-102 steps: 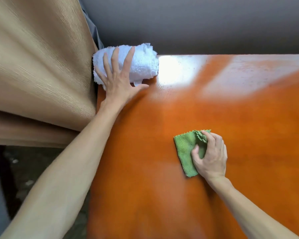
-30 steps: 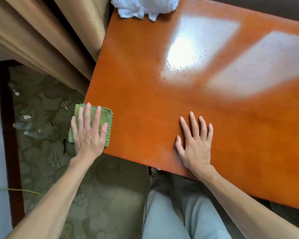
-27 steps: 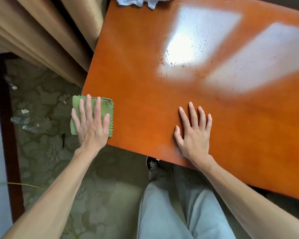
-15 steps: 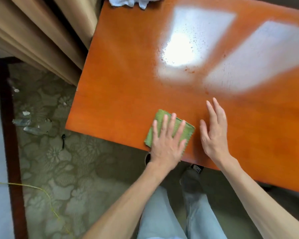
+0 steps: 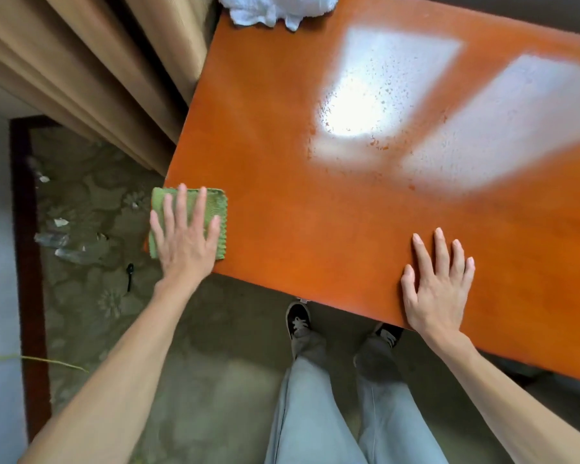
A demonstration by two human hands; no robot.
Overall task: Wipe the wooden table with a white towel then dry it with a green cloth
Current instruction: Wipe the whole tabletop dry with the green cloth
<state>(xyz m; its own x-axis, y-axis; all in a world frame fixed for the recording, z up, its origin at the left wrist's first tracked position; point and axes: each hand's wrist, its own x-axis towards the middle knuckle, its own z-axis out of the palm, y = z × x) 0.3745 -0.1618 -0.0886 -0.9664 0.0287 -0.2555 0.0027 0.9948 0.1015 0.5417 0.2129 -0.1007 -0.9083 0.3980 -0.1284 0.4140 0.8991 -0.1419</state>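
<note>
Left hand [image 5: 185, 239] flat, fingers spread, pressing green cloth [image 5: 215, 209] at near-left corner of surface [image 5: 282, 162] — cloth overhangs edge. Right hand [image 5: 436, 283] open, palm down, bracing near edge. White towel [image 5: 275, 6] at far-left corner. Risk: cloth slides off corner — droplets remain far side.

A left hand [image 5: 185, 239] presses flat, fingers spread, on a folded green cloth [image 5: 215, 209] at the near left corner of a glossy orange wooden table [image 5: 315, 202]. The right hand [image 5: 437, 289] lies flat near the table's front edge. A crumpled white towel [image 5: 275, 8] sits at the far corner.
</note>
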